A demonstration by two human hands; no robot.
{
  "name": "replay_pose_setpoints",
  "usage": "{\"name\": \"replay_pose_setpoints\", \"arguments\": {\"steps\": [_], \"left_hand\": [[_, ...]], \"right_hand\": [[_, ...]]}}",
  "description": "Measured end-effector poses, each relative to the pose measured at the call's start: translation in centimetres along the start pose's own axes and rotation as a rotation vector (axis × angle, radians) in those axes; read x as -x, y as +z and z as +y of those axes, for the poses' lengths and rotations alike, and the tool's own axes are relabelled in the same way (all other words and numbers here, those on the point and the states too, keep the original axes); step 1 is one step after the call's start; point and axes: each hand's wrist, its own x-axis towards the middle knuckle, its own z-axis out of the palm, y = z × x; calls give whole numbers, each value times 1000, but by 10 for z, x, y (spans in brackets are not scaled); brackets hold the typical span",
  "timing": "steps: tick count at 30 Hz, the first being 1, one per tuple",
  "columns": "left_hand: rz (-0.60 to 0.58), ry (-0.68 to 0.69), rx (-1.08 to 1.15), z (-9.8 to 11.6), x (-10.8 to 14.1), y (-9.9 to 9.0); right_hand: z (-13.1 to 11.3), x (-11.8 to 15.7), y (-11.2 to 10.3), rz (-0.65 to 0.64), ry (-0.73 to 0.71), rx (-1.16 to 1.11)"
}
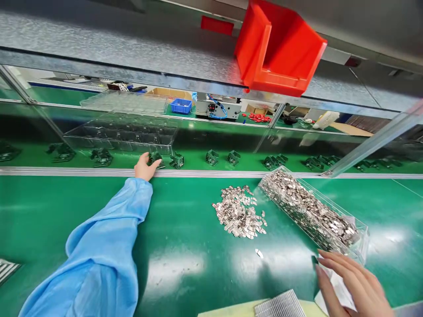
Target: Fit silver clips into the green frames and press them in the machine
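My left hand [145,168] reaches to the back strip beyond the metal rail, its thumb and fingers around a dark green part [156,160]. Another such part [177,160] stands just right of it. At the lower right, my right hand [353,281] has a small dark piece [315,259] at its fingertips. A loose pile of small metal pieces [239,211] lies mid-table, with one single piece [259,253] in front of it. The clear long box [310,207] full of similar metal pieces lies beyond my right hand.
Several more green parts [102,157] line the back strip. A red bin [280,48] hangs from the overhead shelf. Behind are a clear divided tray [122,134] and a blue basket [181,105]. A ridged metal block [280,306] sits at the front edge.
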Motion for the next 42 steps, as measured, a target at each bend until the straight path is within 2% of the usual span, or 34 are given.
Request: {"name": "replay_pose_setpoints", "arguments": {"steps": [2,4,6,8,10,13,15,17,20,23,26,29,31,33,36,40,42], "left_hand": [[-20,22,-3,1,-2,8],[28,52,-8,-2,-3,1],[195,101,-52,-12,-9,-23],[392,135,-124,-31,-20,-55],[492,122,-171,-56,-37,-85],[476,32,-172,-86,-69,-109],[465,-18,-177,-97,-88,-110],[472,-49,-187,-98,-97,-108],[524,-35,-204,-87,-85,-103],[540,46,-211,-67,-38,-100],[340,152,-205,-43,37,-95],[129,172,-194,-19,114,-90],[45,160,-167,-7,155,-88],[-35,177,-138,1,182,-88],[-235,261,-170,5,197,-90],[-699,433,-235,8,186,-89],[-864,512,-244,10,178,-84]], "right_hand": [[-14,-18,22,-116,-91,11],[-18,-31,46,-249,-80,32],[-14,-39,71,-350,-55,77],[-5,-43,93,-410,-38,134],[3,-45,111,-449,-32,173],[6,-47,126,-462,-19,181],[5,-47,130,-432,-3,168],[5,-48,133,-393,1,155],[6,-49,136,-354,-8,139],[8,-51,138,-349,-14,93],[8,-56,134,-357,1,28],[1,-60,123,-326,72,-49],[-7,-60,113,-329,195,-158],[-19,-58,100,-379,353,-351],[-41,-52,79,-455,520,-677],[-65,-38,53,-494,692,-984],[-73,-29,45,-489,793,-1117]]}}
